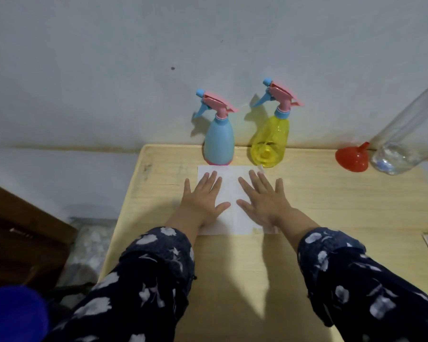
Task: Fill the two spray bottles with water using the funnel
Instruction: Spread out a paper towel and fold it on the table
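Left hand: the left hand (pixel 203 196) lies flat, palm down, fingers straight and spread, on the left part of a white paper sheet (pixel 230 191); it grips nothing.
Blue bottle: the blue spray bottle (pixel 219 141) stands upright at the far edge of the tabletop (pixel 331 206), just beyond the sheet, its pink-and-blue trigger head screwed on.
Right hand: the right hand (pixel 265 201) lies flat in the same way on the right part of the sheet, fingers spread and holding nothing.
Yellow bottle: the yellow spray bottle (pixel 272 141) stands just to the right of the blue one, see-through, trigger head on; it looks to hold no water.
Funnel: the red funnel (pixel 352 159) rests mouth-down with its spout up, well to the right of the bottles.
Water supply: a clear plastic bottle (pixel 403 139) stands beside the funnel with a little water at its bottom.
Progress: by my reading, nothing is begun; both heads are on.
Doing the step well: I would steady one spray bottle's body with one hand and unscrew the head with the other, lifting the dip tube straight out. Seat the funnel spout fully in the neck before pouring, and pour slowly, since an empty light bottle could tip.
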The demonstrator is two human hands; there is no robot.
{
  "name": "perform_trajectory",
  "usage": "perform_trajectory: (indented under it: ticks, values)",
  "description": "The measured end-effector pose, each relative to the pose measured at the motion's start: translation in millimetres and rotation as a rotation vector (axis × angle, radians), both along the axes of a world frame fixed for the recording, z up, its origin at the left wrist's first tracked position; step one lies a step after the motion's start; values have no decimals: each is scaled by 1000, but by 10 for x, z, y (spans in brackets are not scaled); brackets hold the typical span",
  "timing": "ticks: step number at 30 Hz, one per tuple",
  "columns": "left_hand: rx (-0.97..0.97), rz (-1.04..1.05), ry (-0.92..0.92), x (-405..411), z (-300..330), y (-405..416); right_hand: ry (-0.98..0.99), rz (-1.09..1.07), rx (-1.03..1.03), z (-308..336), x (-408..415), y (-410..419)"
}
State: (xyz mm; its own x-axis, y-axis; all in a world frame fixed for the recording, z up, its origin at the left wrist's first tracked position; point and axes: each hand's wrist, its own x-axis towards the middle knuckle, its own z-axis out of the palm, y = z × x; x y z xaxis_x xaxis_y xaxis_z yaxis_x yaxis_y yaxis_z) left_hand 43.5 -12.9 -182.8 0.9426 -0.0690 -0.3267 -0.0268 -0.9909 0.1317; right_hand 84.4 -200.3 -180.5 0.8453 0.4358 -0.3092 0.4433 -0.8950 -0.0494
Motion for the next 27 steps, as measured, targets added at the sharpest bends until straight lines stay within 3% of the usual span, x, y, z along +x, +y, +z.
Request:
perform_trajectory:
  ticks: [9,27]
  values:
    - [6,-23,5,-197,-12,-11,-24,-9,41,-83,-302,-17]
    - [4,11,41,-1483,71,-236,31,113,62,13,-1411,-322]
